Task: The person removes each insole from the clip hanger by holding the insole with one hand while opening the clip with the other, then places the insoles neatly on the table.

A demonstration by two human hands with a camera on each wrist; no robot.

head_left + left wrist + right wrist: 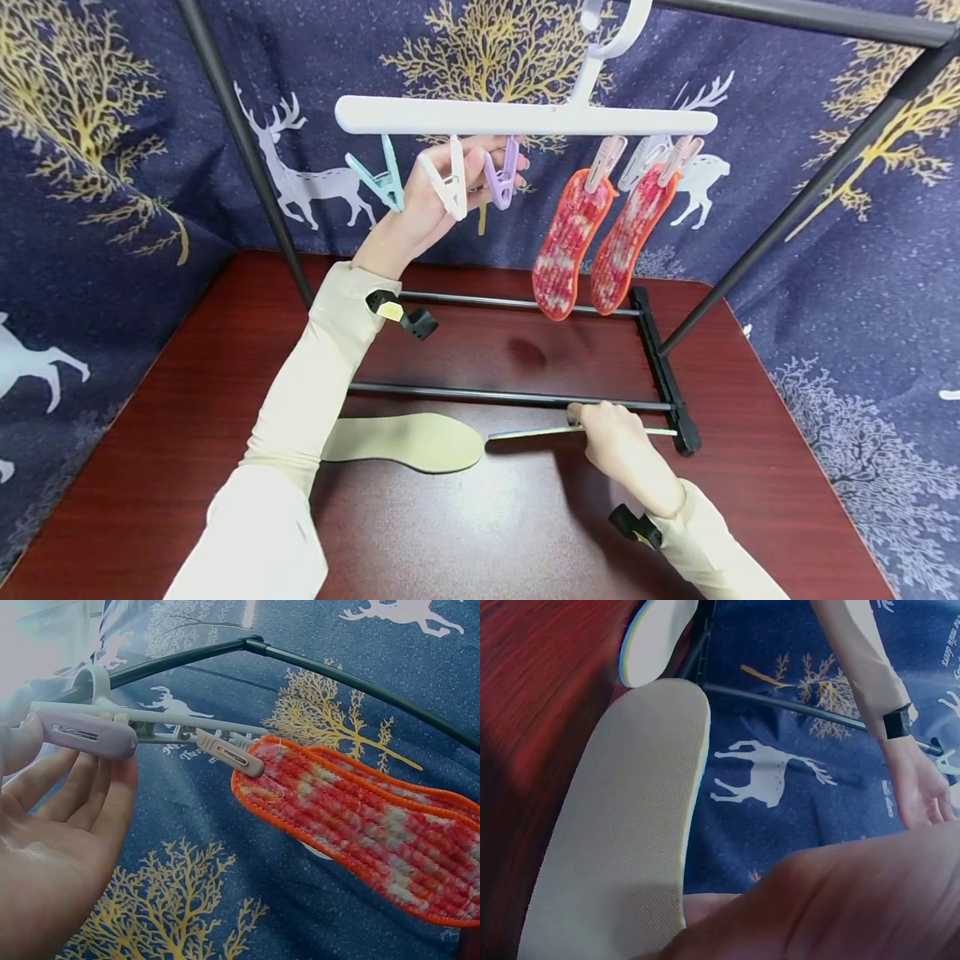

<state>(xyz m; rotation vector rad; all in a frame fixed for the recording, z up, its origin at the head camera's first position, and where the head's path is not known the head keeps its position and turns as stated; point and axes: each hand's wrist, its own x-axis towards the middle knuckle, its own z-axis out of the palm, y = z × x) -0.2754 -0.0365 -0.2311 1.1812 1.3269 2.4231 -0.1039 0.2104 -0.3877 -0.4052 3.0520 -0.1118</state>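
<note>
Well, the right hand point(621, 450) grips a beige insole point(622, 810) around mid-length; the left hand point(64, 847) pinches a purple clip point(86, 736) under the white hanger point(517, 117). The held piece looks light, thin and bendable (textured, so hardly slippery), best taken by its edges. Nearby, a second insole point(405, 442) lies on the table point(465, 550).

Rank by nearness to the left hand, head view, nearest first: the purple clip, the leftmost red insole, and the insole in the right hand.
1. Purple clip: pinched by the left hand.
2. Leftmost red insole: hanging to that hand's right.
3. Beige insole: low, near the table, in the right hand.
</note>
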